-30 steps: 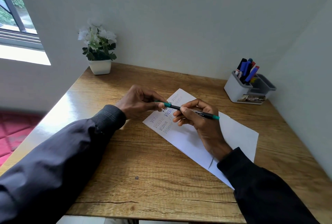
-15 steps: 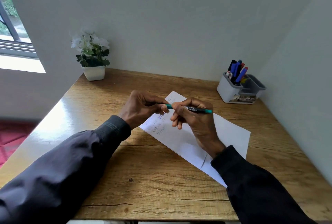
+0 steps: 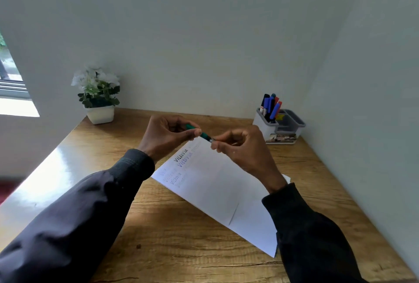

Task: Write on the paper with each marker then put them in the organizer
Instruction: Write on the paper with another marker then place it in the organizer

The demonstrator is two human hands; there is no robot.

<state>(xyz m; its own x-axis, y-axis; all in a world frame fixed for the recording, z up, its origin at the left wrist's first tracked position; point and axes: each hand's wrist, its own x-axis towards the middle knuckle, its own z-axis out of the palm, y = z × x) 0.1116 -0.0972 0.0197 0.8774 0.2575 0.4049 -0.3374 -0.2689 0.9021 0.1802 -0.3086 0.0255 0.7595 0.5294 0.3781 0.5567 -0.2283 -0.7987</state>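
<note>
Pinching green marker [image 3: 202,134] at 9 o'clock end with left hand [image 3: 167,138], nipping 3 o'clock end in curled right hand [image 3: 247,149], just above 12 o'clock edge of paper [image 3: 215,184], organizer [image 3: 264,126] at 2 o'clock on counter [image 3: 181,248].

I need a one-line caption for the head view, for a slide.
The left hand and right hand hold a green marker over the far corner of the paper; organizer stands beyond.
</note>
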